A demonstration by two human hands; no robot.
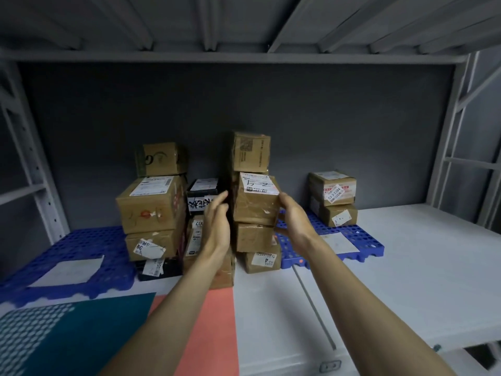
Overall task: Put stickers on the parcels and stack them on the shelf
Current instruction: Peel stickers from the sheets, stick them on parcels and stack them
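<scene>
A brown cardboard parcel (256,204) with a white handwritten label (259,183) on its top sits in the middle stack on the white shelf (393,267). My right hand (294,217) touches its right side with relaxed fingers. My left hand (217,222) is at its left side, fingers straight, slightly blurred; contact is unclear. Another parcel (250,151) rests above it, and two more parcels (254,237) lie below.
A taller stack of parcels (150,202) stands to the left, with dark parcels (202,196) between the stacks. Two small boxes (333,198) sit to the right on a blue perforated mat (360,237). Another blue mat (81,245) lies left. Teal and salmon sheets (211,321) lie in front.
</scene>
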